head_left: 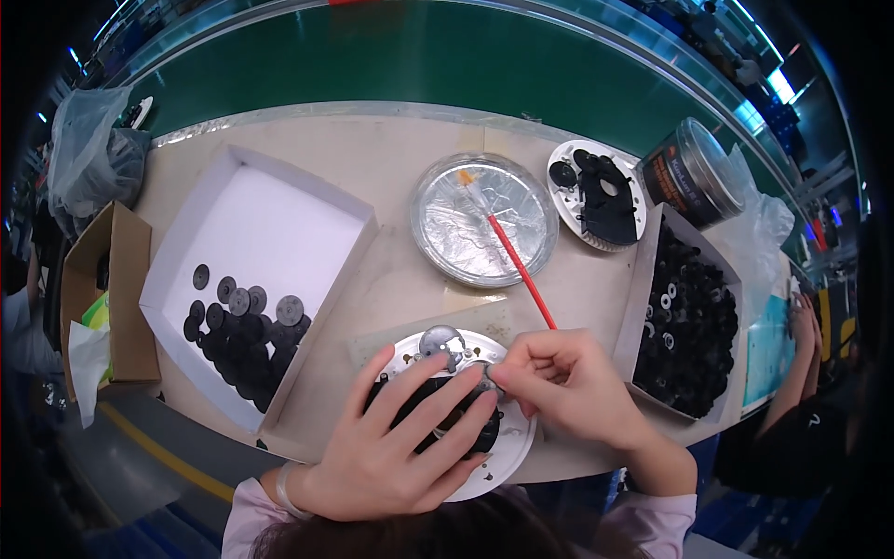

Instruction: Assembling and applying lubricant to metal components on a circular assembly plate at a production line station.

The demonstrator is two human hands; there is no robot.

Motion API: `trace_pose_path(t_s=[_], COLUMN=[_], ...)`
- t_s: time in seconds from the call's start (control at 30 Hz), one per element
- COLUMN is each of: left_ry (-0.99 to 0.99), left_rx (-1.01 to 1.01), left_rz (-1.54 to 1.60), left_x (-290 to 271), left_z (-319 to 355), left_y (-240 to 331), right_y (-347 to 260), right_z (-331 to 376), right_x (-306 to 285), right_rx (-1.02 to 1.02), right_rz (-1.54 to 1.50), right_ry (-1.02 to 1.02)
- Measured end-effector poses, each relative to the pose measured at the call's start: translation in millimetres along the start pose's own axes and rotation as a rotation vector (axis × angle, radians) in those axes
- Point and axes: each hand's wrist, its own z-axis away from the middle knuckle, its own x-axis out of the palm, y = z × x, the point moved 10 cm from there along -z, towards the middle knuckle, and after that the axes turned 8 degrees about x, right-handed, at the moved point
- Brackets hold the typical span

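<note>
A white round base plate (507,449) lies at the table's near edge with a black housing and a shiny metal disc (441,345) on it. Over the plate, my left hand (396,447) is open, its spread fingers resting on the black parts and hiding much of them. My right hand (568,382) is closed in a pinch at the plate's right side. Thumb and forefinger meet at a small grey gear (483,378), partly covered by the left fingertips.
A white box (289,205) of dark gears stands left. Ahead is a foil-covered round dish (447,233) with a red-handled brush (519,265). A second plate assembly (605,200), a tin (694,172) and a box (643,326) of small black parts are right. A person's hand (803,317) shows far right.
</note>
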Motion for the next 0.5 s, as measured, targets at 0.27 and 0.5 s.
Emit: trace_pose_path(t_s=[0.27,0.5], left_ry=[0.139,0.204], left_rx=[-0.164,-0.159], left_rz=[0.147,0.113], left_x=[3.8,3.9], left_z=[17.6,21.8], left_y=[-18.9,-16.9], right_y=[4.4,-1.5], right_z=[3.5,6.3], right_x=[-2.2,-3.1], right_rx=[0.006,-0.022], right_rz=[-0.127,0.026], right_ry=[-0.001,0.098])
